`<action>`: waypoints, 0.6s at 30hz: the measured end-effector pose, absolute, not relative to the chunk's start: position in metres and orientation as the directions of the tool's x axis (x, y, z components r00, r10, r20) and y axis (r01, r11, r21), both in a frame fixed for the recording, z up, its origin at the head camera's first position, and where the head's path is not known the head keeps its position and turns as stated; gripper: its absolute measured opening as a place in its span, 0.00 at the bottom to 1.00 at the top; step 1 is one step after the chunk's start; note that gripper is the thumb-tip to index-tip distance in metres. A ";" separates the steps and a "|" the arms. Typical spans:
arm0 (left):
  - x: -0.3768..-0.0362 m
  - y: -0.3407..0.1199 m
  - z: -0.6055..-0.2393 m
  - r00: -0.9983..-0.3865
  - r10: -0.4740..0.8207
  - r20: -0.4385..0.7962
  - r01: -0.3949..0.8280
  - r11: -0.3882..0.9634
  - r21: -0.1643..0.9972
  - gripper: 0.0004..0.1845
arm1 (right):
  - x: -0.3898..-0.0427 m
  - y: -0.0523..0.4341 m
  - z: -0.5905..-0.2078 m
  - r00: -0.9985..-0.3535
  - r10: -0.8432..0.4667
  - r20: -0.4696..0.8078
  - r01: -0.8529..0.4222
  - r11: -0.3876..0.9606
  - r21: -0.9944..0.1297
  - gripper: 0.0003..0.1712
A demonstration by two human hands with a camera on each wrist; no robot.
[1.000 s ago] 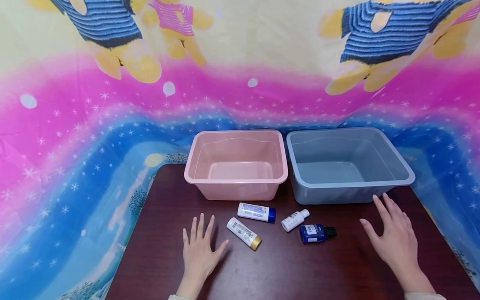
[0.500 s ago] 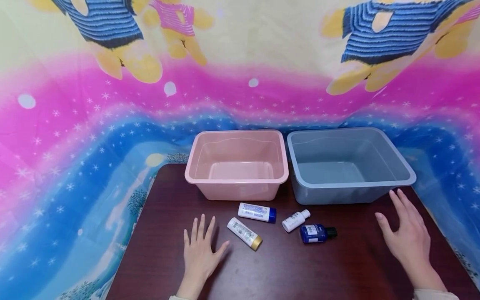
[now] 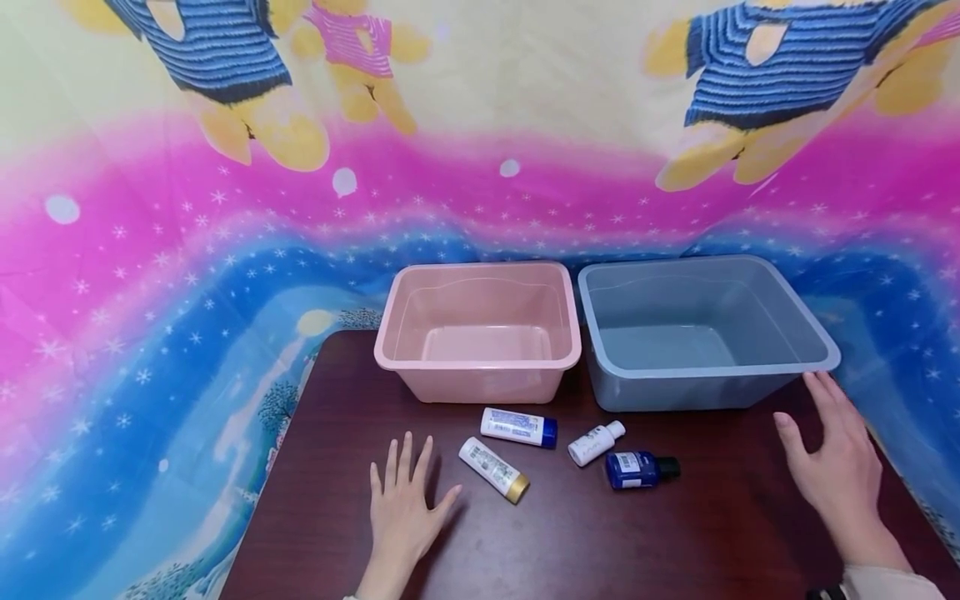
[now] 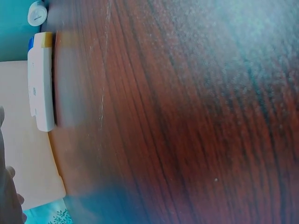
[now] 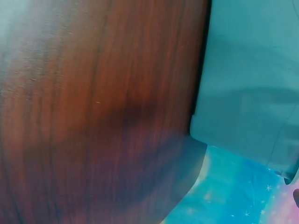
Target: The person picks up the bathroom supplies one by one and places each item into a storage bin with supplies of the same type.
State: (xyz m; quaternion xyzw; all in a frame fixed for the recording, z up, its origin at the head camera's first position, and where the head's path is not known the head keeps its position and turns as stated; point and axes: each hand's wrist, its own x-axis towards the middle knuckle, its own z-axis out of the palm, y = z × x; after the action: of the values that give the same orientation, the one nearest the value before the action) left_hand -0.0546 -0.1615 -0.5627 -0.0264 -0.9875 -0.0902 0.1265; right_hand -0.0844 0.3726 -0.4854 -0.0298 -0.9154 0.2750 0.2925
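Change: right hand has slid outward along the desk toward the near right corner of the grey tub; left hand and the small containers lie as before.
Left hand: flat on the desk, fingers spread and straight, grip wide and holding nothing.
Gold-capped tube: lying just beside the left hand's thumb side, not touched; in the left wrist view it shows as a white tube at the desk's far edge.
Blue-capped tube: lying in front of the pink tub.
White bottle: lying tilted, between the two tubs' fronts.
Blue bottle: on its side with a black cap, just beside the white bottle.
Right hand: fingers straight, grip wide and empty, fingertips near the grey tub's corner.
Step, as I judge it: both hands at rest, no container picked yet.
Next move calls for: one hand closing round the nearest container.
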 end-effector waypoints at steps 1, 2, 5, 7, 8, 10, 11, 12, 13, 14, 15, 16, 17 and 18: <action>-0.054 -0.161 -0.562 -0.968 0.029 0.250 0.073 0.983 0.170 0.48 | -0.086 0.374 -0.484 -0.825 0.225 0.519 -0.106 0.839 -0.533 0.34; -0.054 -0.161 -0.562 -0.969 0.028 0.247 0.072 0.983 0.171 0.48 | -0.087 0.374 -0.483 -0.822 0.235 0.519 -0.107 0.831 -0.546 0.34; -0.053 -0.161 -0.562 -0.969 0.023 0.244 0.067 0.983 0.172 0.47 | -0.091 0.377 -0.479 -0.817 0.258 0.516 -0.110 0.808 -0.579 0.34; -0.053 -0.161 -0.562 -0.968 0.021 0.251 0.066 0.983 0.173 0.47 | -0.094 0.379 -0.476 -0.814 0.263 0.518 -0.117 0.799 -0.590 0.33; -0.052 -0.161 -0.563 -0.967 0.020 0.255 0.066 0.983 0.173 0.47 | -0.095 0.380 -0.475 -0.814 0.263 0.519 -0.120 0.797 -0.592 0.33; -0.052 -0.161 -0.563 -0.963 0.021 0.267 0.069 0.983 0.172 0.47 | -0.097 0.382 -0.473 -0.814 0.263 0.518 -0.120 0.796 -0.593 0.32; -0.051 -0.161 -0.564 -0.962 0.022 0.273 0.071 0.983 0.171 0.47 | -0.097 0.383 -0.472 -0.814 0.265 0.518 -0.118 0.796 -0.593 0.32; -0.051 -0.161 -0.564 -0.960 0.022 0.280 0.073 0.983 0.171 0.46 | -0.098 0.385 -0.471 -0.816 0.267 0.513 -0.114 0.796 -0.595 0.32; -0.051 -0.161 -0.565 -0.959 0.022 0.284 0.073 0.982 0.171 0.46 | -0.098 0.386 -0.471 -0.818 0.268 0.510 -0.110 0.796 -0.596 0.32; -0.051 -0.161 -0.565 -0.957 0.021 0.288 0.074 0.982 0.171 0.46 | -0.099 0.388 -0.471 -0.821 0.270 0.503 -0.106 0.793 -0.599 0.32; -0.051 -0.161 -0.566 -0.957 0.020 0.289 0.073 0.982 0.174 0.46 | -0.099 0.389 -0.470 -0.822 0.274 0.498 -0.102 0.791 -0.603 0.32; -0.051 -0.161 -0.566 -0.957 0.019 0.289 0.073 0.982 0.177 0.46 | -0.100 0.391 -0.470 -0.824 0.276 0.495 -0.100 0.789 -0.607 0.32; -0.051 -0.161 -0.567 -0.958 0.018 0.287 0.073 0.981 0.180 0.46 | -0.100 0.392 -0.470 -0.827 0.277 0.489 -0.098 0.786 -0.611 0.32; -0.051 -0.161 -0.568 -0.958 0.018 0.286 0.073 0.980 0.183 0.46 | -0.101 0.394 -0.470 -0.829 0.280 0.484 -0.095 0.783 -0.615 0.33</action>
State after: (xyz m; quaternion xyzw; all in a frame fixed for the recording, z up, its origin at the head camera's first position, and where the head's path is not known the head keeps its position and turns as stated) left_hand -0.0506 -0.1606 -0.5676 -0.0232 -0.9847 -0.0964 0.1431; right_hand -0.1009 0.3937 -0.4697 -0.0515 -0.8992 0.3257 0.2876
